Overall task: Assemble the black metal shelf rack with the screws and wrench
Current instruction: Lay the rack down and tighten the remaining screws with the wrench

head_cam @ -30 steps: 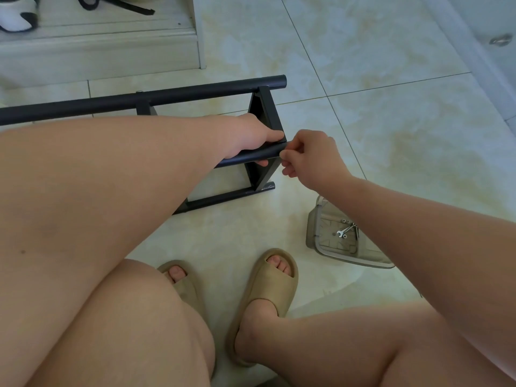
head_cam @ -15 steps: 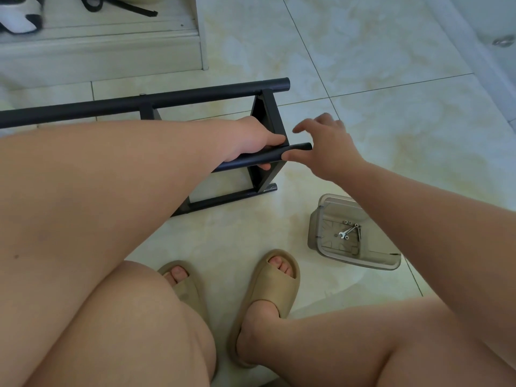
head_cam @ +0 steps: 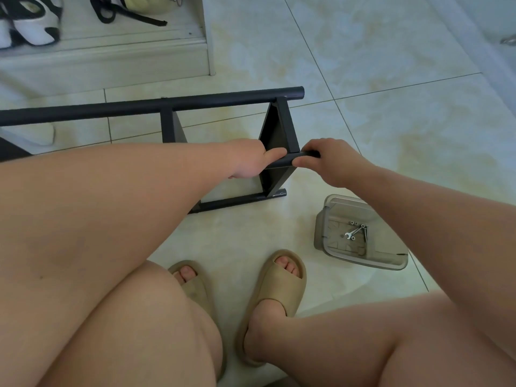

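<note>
I'm sitting with the black shelf rack point(head_cam: 195, 103) lying on its side on the tiled floor point(head_cam: 391, 121) in front of my knees. Its far tube runs from the left edge of the view to a point above my hands, and two flat black cross-pieces drop from it toward me. Both hands are on the nearer tube point(head_cam: 282, 161), close together. My left hand point(head_cam: 248, 160) wraps it from the left, thumb laid along the top, just beside the cross-piece at the rack's end. My right hand point(head_cam: 332, 163) grips the tube's open end from the right, fingers curled over the top and thumb underneath. The two thumbs are nearly touching. My fingers cover that end, so I cannot tell whether anything small is held against the tube there.

The wrench point(head_cam: 352, 233) lies in a clear plastic container point(head_cam: 319, 227) on the floor below my right forearm, apart from the rack. A few screws point(head_cam: 352, 223) lie loose around it on the bottom.

My feet are in tan slippers point(head_cam: 279, 280) between my knees and the rack. At the top left a black-and-white sneaker point(head_cam: 30, 20) sits on a low pale shelf point(head_cam: 111, 51).
</note>
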A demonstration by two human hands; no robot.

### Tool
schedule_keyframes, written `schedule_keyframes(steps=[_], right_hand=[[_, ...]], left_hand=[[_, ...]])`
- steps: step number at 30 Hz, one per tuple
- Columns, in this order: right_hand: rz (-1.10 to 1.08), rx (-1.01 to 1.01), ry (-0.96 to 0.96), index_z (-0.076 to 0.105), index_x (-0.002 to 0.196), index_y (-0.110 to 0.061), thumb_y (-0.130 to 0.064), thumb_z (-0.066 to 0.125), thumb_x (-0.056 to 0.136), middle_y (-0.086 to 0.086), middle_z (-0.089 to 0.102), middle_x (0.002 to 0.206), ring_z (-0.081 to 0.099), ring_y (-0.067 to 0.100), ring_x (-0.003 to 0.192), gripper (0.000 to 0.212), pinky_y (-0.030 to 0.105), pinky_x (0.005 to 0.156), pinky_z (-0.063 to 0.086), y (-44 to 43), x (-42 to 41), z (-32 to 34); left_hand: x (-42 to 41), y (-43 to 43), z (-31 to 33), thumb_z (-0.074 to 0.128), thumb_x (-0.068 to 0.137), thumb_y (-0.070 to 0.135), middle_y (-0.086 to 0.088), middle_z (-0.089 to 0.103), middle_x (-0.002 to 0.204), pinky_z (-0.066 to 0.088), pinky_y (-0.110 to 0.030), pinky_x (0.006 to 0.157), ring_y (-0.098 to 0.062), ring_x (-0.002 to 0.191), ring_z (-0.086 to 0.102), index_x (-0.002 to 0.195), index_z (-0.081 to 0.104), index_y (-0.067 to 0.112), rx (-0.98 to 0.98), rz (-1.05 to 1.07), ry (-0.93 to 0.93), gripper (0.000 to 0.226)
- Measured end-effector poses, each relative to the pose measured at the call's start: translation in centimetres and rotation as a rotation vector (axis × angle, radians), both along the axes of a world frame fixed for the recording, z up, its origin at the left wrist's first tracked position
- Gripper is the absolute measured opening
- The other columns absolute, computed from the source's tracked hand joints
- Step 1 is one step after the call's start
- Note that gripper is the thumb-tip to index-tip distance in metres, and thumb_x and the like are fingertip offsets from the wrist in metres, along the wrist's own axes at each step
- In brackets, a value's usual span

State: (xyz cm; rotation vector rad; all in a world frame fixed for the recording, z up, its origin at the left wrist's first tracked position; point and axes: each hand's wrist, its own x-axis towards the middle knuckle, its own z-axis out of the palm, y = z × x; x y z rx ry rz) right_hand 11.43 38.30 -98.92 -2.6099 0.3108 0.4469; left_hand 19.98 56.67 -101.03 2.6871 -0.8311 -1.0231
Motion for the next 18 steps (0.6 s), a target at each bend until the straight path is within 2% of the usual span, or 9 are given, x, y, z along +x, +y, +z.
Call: schedule_keyframes(steps=[1,4,5,6,8,14,18], right_hand=[[-0.006,-0.002,0.001,0.066,0.108,-0.017,-0.047,0.062,0.096,-0.004,0.055,0.078,0.05,0.008,0.069,0.033,0.026,0.057,0.034,-0.1,-0.2,0.0],[-0.011,-0.011,-0.01,0.067,0.106,-0.016,-0.048,0.062,0.096,-0.002,0.055,0.075,0.05,0.011,0.066,0.034,0.027,0.055,0.035,-0.1,-0.5,0.0],[-0.009,-0.013,-0.014,0.068,0.107,-0.016,-0.048,0.062,0.096,-0.002,0.055,0.075,0.05,0.011,0.065,0.034,0.027,0.055,0.035,-0.1,-0.5,0.0],[-0.001,-0.016,-0.016,0.068,0.108,-0.015,-0.048,0.062,0.096,-0.003,0.054,0.074,0.049,0.01,0.065,0.035,0.027,0.055,0.034,0.0,-0.4,0.1],[0.025,-0.026,-0.015,0.069,0.109,-0.015,-0.048,0.062,0.096,-0.004,0.053,0.074,0.049,0.008,0.065,0.037,0.026,0.054,0.032,0.1,-0.1,0.2],[0.104,-0.027,-0.01,0.069,0.107,-0.014,-0.052,0.06,0.096,-0.005,0.053,0.075,0.048,0.008,0.067,0.041,0.027,0.054,0.033,2.8,1.3,0.1],[0.182,-0.044,0.005,0.069,0.105,-0.01,-0.054,0.058,0.096,0.0,0.054,0.076,0.053,0.022,0.075,0.046,0.03,0.055,0.036,5.8,2.1,0.2]], left_hand=[[-0.1,-0.1,0.0,0.016,0.104,0.055,-0.008,0.045,0.06,0.034,-0.033,0.053,-0.025,0.049,0.046,0.097,0.058,0.006,0.0,-0.018,-0.017,0.065],[-0.1,-0.3,-0.2,0.02,0.107,0.047,-0.006,0.044,0.067,0.032,-0.032,0.054,-0.024,0.056,0.045,0.11,0.055,0.009,-0.013,-0.02,-0.031,0.052],[0.0,-0.3,-0.2,0.019,0.107,0.047,-0.007,0.044,0.067,0.032,-0.032,0.054,-0.024,0.056,0.045,0.105,0.055,0.007,-0.012,-0.019,-0.029,0.054],[0.0,-0.1,-0.2,0.018,0.106,0.051,-0.007,0.045,0.066,0.031,-0.032,0.054,-0.024,0.056,0.045,0.091,0.052,0.005,-0.005,-0.028,-0.031,0.059],[0.2,0.2,-0.4,0.016,0.103,0.058,-0.007,0.046,0.066,0.031,-0.033,0.054,-0.024,0.056,0.046,0.076,0.046,0.008,-0.001,-0.042,-0.052,0.064],[1.4,3.6,-0.7,0.017,0.096,0.071,-0.007,0.054,0.071,0.037,-0.035,0.065,-0.025,0.066,0.052,0.068,0.053,0.012,-0.006,0.03,-0.036,0.075],[2.1,6.8,-0.9,0.019,0.092,0.077,-0.005,0.056,0.069,0.04,-0.035,0.069,-0.025,0.067,0.054,0.065,0.054,0.014,-0.009,0.089,-0.025,0.077]])
